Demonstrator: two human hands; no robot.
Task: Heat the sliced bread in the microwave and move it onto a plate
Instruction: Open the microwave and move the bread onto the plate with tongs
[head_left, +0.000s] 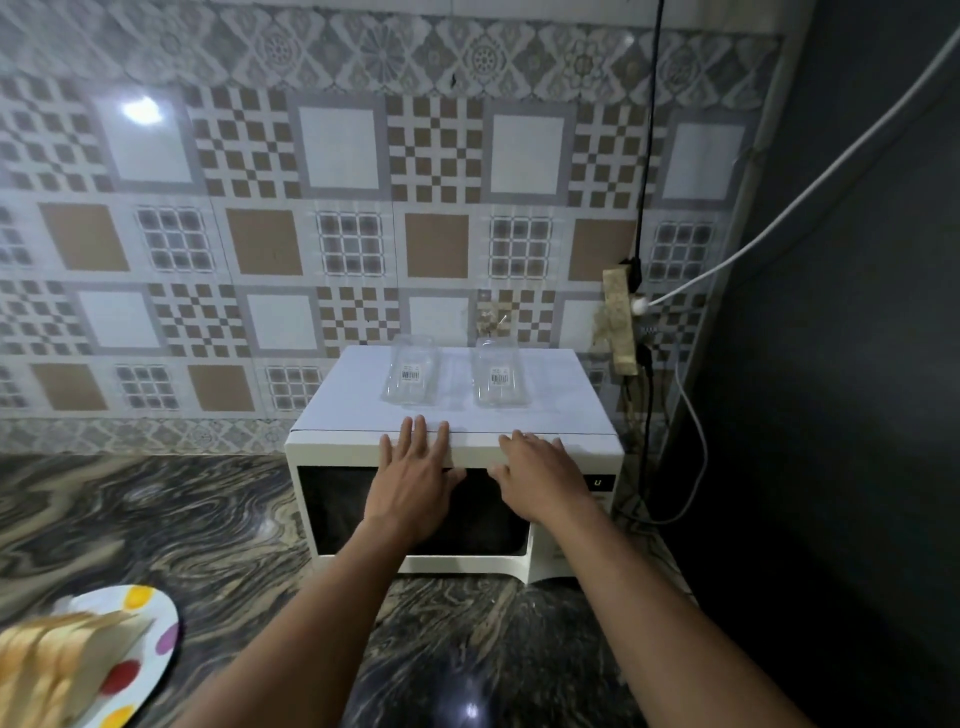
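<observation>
Sliced bread (57, 654) on plate (156, 618), two glasses (411, 376) atop microwave (545, 410)

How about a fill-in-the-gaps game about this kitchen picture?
1. ___ clear containers stand on top of the microwave.
2. The microwave's door is ___.
3. The sliced bread sits on a spotted plate, to the ___ of the microwave.

Missing words: Two; closed; left.
</observation>
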